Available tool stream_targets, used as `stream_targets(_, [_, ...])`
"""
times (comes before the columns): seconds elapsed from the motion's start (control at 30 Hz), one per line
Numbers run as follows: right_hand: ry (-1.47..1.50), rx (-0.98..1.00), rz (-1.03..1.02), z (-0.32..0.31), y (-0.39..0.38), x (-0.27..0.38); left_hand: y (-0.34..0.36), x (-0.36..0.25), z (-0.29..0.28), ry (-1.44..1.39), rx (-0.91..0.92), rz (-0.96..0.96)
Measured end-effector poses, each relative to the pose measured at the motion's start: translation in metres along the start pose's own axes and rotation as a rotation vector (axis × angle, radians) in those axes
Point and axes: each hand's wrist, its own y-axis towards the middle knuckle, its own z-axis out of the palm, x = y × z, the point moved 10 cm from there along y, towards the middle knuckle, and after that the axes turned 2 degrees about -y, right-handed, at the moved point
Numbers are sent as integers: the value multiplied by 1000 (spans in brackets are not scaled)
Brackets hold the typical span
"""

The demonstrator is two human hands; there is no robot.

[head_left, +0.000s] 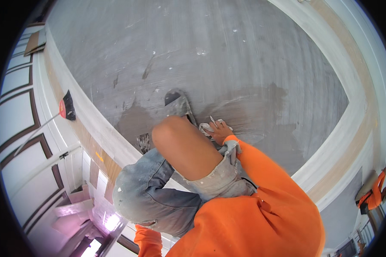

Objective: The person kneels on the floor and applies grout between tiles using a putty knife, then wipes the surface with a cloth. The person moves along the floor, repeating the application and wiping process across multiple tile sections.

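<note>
My right hand [219, 131] is down on the grey coated floor [227, 51], its fingers over a crumpled white cloth [205, 127], with a thin pale object [212, 120] poking up among them. It sits beside my bare knee and my dusty sandal [177, 103]. A scraper-like tool with a smeared blade [143, 142] lies left of the knee. My left hand is hidden below my leg; only its orange sleeve [148, 240] shows at the bottom.
A pale border strip [79, 98] edges the grey area. On the left are a broom [67, 107], white panelled doors [17, 109] and cardboard pieces [34, 43]. At the right, orange and dark items [373, 192] lie beside the wall.
</note>
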Motion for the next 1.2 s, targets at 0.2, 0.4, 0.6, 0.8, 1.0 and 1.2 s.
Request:
stream_targets(0.2, [-18,96,964,-17,-124,-181,76,-191,-59,255,89,308])
stream_targets(0.4, [-295,-41,2277,-54,-442,-305,114,-442,-55,752,98,562])
stream_targets(0.6, [-550,-566,2178,-64,-408,-267,125,-494,179,1098,351,534])
stream_targets(0.8, [-509,-644,2174,-82,-399,-265,158,-413,367,1262,478,504])
stream_targets(1.0, [-414,-676,2188,-89,-404,-266,166,-344,444,901,568,377])
stream_targets(1.2, [-432,-687,2160,-92,-409,-263,174,-315,487,907,544,433])
